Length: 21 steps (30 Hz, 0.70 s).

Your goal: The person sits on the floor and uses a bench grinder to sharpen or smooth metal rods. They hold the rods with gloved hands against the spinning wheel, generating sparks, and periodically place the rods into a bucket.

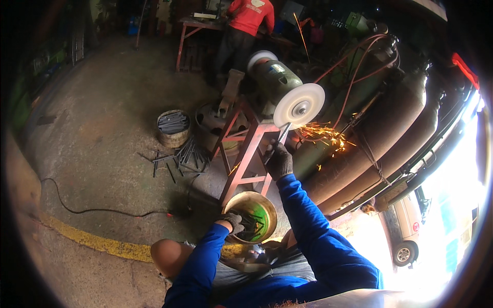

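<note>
My right hand (279, 162), in a dark knit glove, grips a metal rod (284, 133). The rod's far tip meets the lower edge of the pale grinding wheel (299, 105), and orange sparks (326, 134) spray off to the right. That wheel sits on the near end of a bench grinder (278, 82) mounted on a red metal stand (245, 164). Lower down, my gloved left hand (233, 222) reaches over the left rim of a bucket (266, 204) with dark rods (250, 224) inside. Its fingers are curled, and what they hold is hidden.
Another container (173, 137) full of rods stands left of the stand, with loose rods (189, 155) beside it. A cable (102, 209) crosses the floor. Large gas cylinders (380, 136) with hoses lie along the right. A person in red (251, 15) works at a far table (203, 23).
</note>
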Each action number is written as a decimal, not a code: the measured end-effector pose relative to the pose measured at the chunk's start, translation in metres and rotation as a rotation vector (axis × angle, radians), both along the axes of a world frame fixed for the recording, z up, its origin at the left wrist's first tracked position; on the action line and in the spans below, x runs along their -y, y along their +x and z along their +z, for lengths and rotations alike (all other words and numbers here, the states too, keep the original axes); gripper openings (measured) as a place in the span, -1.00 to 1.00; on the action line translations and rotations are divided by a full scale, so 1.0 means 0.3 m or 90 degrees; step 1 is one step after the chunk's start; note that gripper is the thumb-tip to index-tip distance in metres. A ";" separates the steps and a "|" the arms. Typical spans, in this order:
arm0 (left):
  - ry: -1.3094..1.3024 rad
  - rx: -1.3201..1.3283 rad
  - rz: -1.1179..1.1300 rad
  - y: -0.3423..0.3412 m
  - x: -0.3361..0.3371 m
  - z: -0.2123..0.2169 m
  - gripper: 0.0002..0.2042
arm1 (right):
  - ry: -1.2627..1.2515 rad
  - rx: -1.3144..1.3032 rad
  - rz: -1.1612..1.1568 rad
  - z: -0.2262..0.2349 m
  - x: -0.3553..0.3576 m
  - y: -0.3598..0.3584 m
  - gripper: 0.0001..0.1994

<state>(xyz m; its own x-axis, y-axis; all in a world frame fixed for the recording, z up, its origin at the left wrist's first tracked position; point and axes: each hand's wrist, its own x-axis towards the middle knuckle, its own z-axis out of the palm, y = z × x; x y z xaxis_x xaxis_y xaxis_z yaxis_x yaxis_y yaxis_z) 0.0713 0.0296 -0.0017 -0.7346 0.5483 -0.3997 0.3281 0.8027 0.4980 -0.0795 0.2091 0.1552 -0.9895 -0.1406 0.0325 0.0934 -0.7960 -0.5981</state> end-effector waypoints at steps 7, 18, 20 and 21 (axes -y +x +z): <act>-0.009 0.009 -0.007 0.004 -0.001 0.022 -0.52 | 0.038 -0.026 -0.018 -0.005 -0.026 -0.001 -0.78; -0.002 0.020 0.009 0.011 0.016 0.003 -0.53 | 0.384 -0.109 -0.173 0.053 -0.013 0.100 -0.75; -0.006 0.020 0.004 0.011 0.017 0.002 -0.53 | 0.389 -0.123 -0.187 0.063 -0.003 0.113 -0.78; -0.006 0.018 0.003 0.011 0.016 0.006 -0.53 | 0.391 -0.122 -0.201 0.065 0.002 0.118 -0.78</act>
<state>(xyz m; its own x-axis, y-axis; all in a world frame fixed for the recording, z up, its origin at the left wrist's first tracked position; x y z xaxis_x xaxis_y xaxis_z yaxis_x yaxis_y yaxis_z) 0.0746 0.0247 0.0001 -0.7253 0.5409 -0.4258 0.3105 0.8091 0.4989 -0.0442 0.2085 0.1747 -0.9708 0.1029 0.2167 -0.2374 -0.2813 -0.9298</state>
